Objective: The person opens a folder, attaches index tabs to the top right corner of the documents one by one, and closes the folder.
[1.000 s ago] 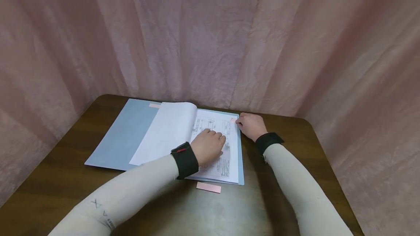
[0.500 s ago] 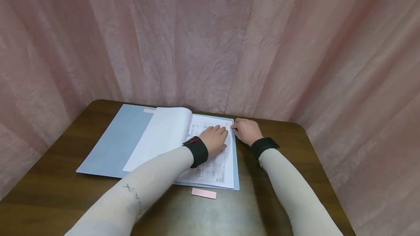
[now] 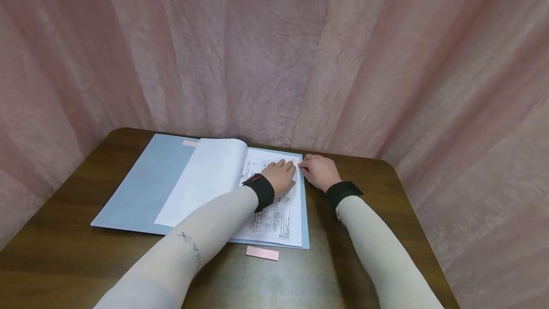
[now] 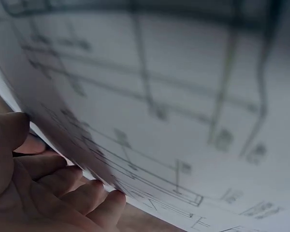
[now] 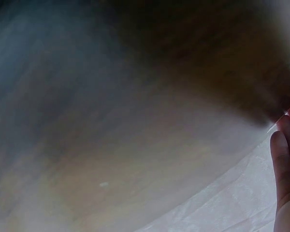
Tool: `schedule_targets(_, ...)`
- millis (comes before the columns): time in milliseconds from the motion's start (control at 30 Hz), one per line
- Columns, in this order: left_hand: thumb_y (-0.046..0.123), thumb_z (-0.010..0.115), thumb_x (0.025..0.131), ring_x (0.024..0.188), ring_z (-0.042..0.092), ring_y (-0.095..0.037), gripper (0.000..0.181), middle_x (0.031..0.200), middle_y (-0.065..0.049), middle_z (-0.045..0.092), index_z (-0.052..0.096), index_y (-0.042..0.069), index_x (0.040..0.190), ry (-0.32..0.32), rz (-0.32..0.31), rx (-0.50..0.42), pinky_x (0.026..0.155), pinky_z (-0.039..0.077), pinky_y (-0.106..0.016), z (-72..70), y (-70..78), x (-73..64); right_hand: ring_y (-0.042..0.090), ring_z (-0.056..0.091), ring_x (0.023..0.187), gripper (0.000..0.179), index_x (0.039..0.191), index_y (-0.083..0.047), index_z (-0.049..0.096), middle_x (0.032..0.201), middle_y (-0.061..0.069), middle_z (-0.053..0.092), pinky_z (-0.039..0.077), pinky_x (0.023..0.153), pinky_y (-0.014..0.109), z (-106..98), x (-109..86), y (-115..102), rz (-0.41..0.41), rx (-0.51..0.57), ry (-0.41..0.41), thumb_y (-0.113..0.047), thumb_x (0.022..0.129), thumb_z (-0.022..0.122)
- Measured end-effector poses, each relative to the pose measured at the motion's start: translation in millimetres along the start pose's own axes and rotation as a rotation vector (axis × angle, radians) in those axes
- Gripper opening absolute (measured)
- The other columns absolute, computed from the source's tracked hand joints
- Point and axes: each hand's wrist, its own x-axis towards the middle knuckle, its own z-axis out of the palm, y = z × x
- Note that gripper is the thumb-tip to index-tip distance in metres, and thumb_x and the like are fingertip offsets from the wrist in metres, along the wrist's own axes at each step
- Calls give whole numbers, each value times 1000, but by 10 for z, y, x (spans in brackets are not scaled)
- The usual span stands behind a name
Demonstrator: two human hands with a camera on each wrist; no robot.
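Observation:
A light blue folder point(image 3: 133, 185) lies spread on the table, with white sheets inside. One sheet point(image 3: 199, 180) is turned over to the left, its upper part curving up. On the right, a page with line drawings point(image 3: 274, 221) faces up. My left hand point(image 3: 279, 178) rests on that page, its fingers straight and a little spread; the left wrist view shows the hand point(image 4: 53, 188) along the printed paper. With curled fingers, my right hand point(image 3: 320, 170) pinches a pink sticky note point(image 3: 295, 161) at the page's upper right edge. The fingertips partly hide this note.
A pink sticky note pad point(image 3: 262, 253) lies on the brown table point(image 3: 360, 247) just in front of the folder. Another pink strip point(image 3: 190, 143) sits at the top of the folder's left cover. A pink curtain point(image 3: 266, 51) hangs right behind the table.
My left hand has slid up the page towards the sticky note, and its fingers have straightened. The right hand stays at the page's edge. The head view has shifted slightly.

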Motion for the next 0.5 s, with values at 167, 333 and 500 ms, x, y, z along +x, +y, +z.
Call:
schedule_targets(167,44,50,118,161,37,-31,62,175,-9,41,43,9,169,20,-13,13,127,35,-51,-108,3,-28,25,75,105,25,129,-15,84,117,6,78,62,91,43,-34,-21,8,8,-10,-12,-19,104,79)
schedule_targets(333,43,51,118,158,42,-30,59,171,-9,47,49,7,165,51,-28,16,124,39,-49,-208,-4,-76,26,75,106,27,131,-14,83,120,6,78,61,94,43,-15,-10,13,14,-8,-36,-20,106,78)
schedule_targets(500,46,47,119,161,38,-31,62,174,-10,43,45,8,168,25,-44,-4,126,36,-49,-261,-3,-63,26,75,107,28,133,-14,82,120,6,78,61,95,44,-7,-26,6,20,0,-50,-20,106,78)
